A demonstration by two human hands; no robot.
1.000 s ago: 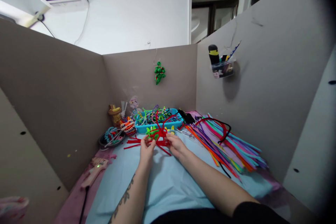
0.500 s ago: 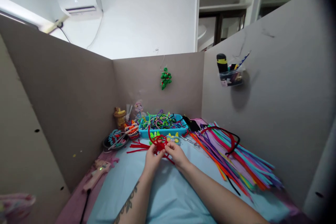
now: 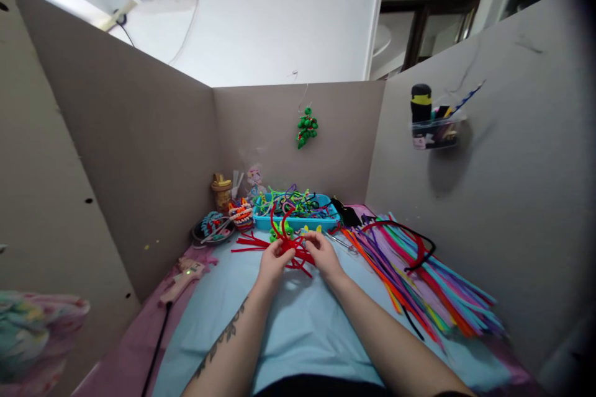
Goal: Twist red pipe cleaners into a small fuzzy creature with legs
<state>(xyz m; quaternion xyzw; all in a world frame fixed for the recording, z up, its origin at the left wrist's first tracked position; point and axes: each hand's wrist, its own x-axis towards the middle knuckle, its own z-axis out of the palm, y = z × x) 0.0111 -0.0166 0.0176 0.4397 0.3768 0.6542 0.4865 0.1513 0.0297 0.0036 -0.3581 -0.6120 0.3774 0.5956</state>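
A bunch of red pipe cleaners (image 3: 289, 246), crossed at the middle with ends sticking out on several sides, is held just above the blue cloth. Two of its strands curve upward. My left hand (image 3: 274, 260) pinches the crossed middle between thumb and fingers. On the other side, my right hand (image 3: 323, 255) has its thumb and forefinger closed on a red strand; its fingertips are small in view. More red pipe cleaners (image 3: 246, 242) lie to the left of my left hand. Behind the work are a green pipe-cleaner figure (image 3: 281, 231) and a yellow one (image 3: 313, 229), partly hidden.
A blue basket (image 3: 298, 223) of mixed pipe cleaners stands at the back. Coloured pipe cleaners (image 3: 419, 273) spread out on the right, near scissors (image 3: 342, 242). To the left are a dark bowl (image 3: 215, 237) and a pink glue gun (image 3: 184, 279) with a cord. Grey panels enclose the table.
My hands have drawn a little apart, the right one shifting rightward from the middle of the red bunch. Two strands now curve upward more visibly. The camera view has shifted slightly.
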